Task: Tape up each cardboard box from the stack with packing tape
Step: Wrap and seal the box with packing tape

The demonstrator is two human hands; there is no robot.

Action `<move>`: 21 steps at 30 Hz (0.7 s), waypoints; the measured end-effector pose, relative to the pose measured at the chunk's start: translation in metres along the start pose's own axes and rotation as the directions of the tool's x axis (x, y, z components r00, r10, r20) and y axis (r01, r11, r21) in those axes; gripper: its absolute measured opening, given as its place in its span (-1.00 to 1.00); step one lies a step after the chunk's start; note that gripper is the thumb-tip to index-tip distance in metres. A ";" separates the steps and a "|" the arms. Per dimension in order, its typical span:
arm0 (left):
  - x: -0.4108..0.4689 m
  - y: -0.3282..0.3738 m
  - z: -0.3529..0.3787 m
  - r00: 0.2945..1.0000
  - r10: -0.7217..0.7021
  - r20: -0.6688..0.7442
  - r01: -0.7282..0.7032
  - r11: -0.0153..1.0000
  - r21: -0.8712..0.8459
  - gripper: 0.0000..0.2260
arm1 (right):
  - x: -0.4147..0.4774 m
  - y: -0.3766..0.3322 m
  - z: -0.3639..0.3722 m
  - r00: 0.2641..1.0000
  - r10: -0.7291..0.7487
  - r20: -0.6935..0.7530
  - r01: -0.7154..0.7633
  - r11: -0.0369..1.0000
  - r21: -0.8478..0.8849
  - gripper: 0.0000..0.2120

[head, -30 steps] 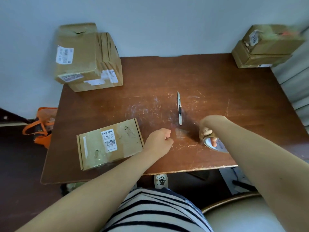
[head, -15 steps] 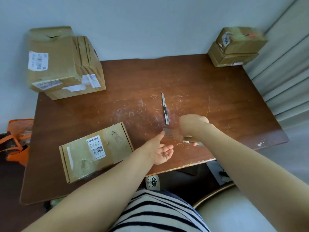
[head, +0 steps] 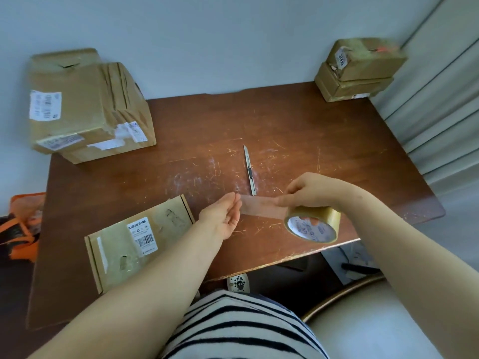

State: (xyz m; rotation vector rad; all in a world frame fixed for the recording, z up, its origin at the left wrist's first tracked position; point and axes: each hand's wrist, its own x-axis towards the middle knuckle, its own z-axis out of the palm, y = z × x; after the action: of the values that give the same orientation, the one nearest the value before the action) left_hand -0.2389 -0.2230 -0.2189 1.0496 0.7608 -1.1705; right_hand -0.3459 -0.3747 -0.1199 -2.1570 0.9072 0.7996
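**Clerk:** Position of the work?

**Inspector:** The flat box (head: 137, 242) lies on the tabletop (head: 337, 151) at the near left, just beside the left forearm, and the drawn tape is not yet on it. A larger stack (head: 85, 104) stands at the back left, and two small boxes (head: 360, 68) at the back right.

**Clerk:** Hands?

**Inspector:** The right hand (head: 311, 190) grips the tape roll (head: 312, 224), its fingers curled over the top. The left hand (head: 223, 216) is palm-up, fingers pinching the free end of the strip of tape (head: 259, 207). The strip runs taut between the two hands, above the tabletop and to the right of the flat box.

**Clerk:** Hazards?

**Inspector:** Three, in my judgement.
- **Slack:** the strip is unsupported. If it goes slack it may fold on itself, or stick to the tabletop or the palm.
- **Slip:** the pinch is at the fingertips only. A tug from the roll could pull the end free, and it would likely stick back onto the roll.
- **Cut:** the knife (head: 249, 169) lies just beyond the strip — whether its blade is out, I cannot tell. Both hands are occupied, so cutting means freeing one. A hasty reach past a sticky strip risks a snag or a nick.

**Clerk:** Alignment?

**Inspector:** The strip is held clear of the flat box and must be carried across to it. A skewed landing would wrinkle the tape and could leave the seam partly open.
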 end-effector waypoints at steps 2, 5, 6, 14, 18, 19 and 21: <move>-0.003 0.011 0.000 0.999 0.049 0.004 -0.049 0.996 0.068 -0.86 | 0.003 0.012 0.000 0.999 -0.017 0.042 0.009 0.984 0.177 -0.83; -0.011 0.025 0.003 0.991 0.136 -0.002 -0.135 0.986 0.094 -0.82 | 0.012 0.034 -0.001 0.984 -0.126 0.127 0.066 0.915 0.398 -0.65; -0.014 0.029 0.005 0.985 0.173 -0.015 -0.171 0.980 0.107 -0.81 | 0.015 0.043 -0.002 0.973 -0.168 0.158 0.077 0.884 0.461 -0.55; -0.025 0.040 0.013 0.921 0.346 -0.177 -0.312 0.930 0.197 -0.76 | 0.037 0.069 0.001 0.982 -0.188 0.032 0.134 0.798 0.587 -0.67; -0.023 0.034 0.014 0.915 0.330 -0.234 -0.310 0.943 0.117 -0.78 | 0.043 0.070 -0.013 0.985 -0.163 -0.046 0.159 0.793 0.588 -0.64; -0.022 0.036 0.014 0.903 0.340 -0.262 -0.324 0.940 0.103 -0.78 | 0.044 0.073 -0.012 0.985 -0.162 -0.055 0.166 0.835 0.525 -0.67; -0.021 0.042 0.015 0.879 0.374 -0.296 -0.370 0.926 0.074 -0.77 | 0.049 0.080 -0.008 0.983 -0.147 -0.111 0.176 0.926 0.334 -0.71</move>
State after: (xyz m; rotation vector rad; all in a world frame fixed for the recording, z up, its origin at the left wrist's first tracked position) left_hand -0.2043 -0.2280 -0.1839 1.3420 0.7455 -0.6910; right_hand -0.3776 -0.4429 -0.1773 -1.9360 0.8286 0.4338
